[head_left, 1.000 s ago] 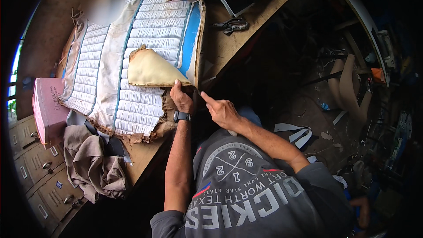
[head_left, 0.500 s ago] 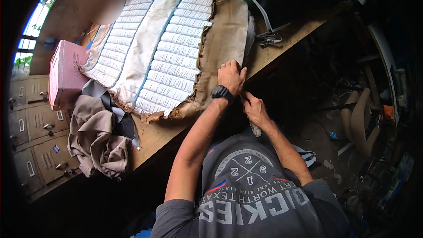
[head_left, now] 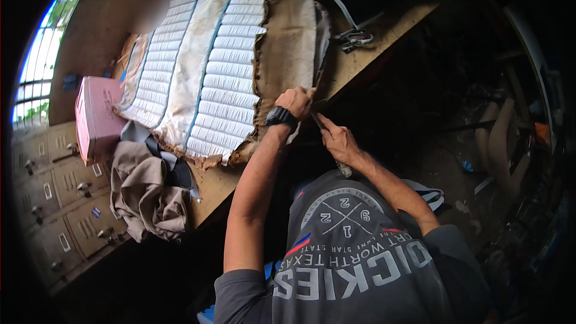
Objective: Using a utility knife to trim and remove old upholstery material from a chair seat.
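Note:
My left hand (head_left: 295,102), with a black watch on the wrist, is closed on the near right edge of a brown fabric piece (head_left: 288,42). That brown piece lies along the right side of a worn seat cover (head_left: 225,78) with white pleated panels, blue seams and frayed brown edges. Just to the right, beyond the table edge, my right hand (head_left: 341,144) is wrapped round a knife (head_left: 344,170). Its pale handle end sticks out below the fist. The narrow blade points up toward the fabric edge by my left hand; its tip is hard to make out.
Scissors (head_left: 354,39) lie on the wooden table (head_left: 399,27) near its edge, below dark upholstery with a pale border. A pink box-shaped block (head_left: 99,117) and a crumpled brown cloth (head_left: 147,195) are at the left. Metal lockers (head_left: 57,186) stand beyond them. Clutter covers the dark floor.
My left hand has shifted down the brown fabric's edge toward me, and the edge looks lifted there. The knife blade now shows above my right fist. The whole view has turned slightly.

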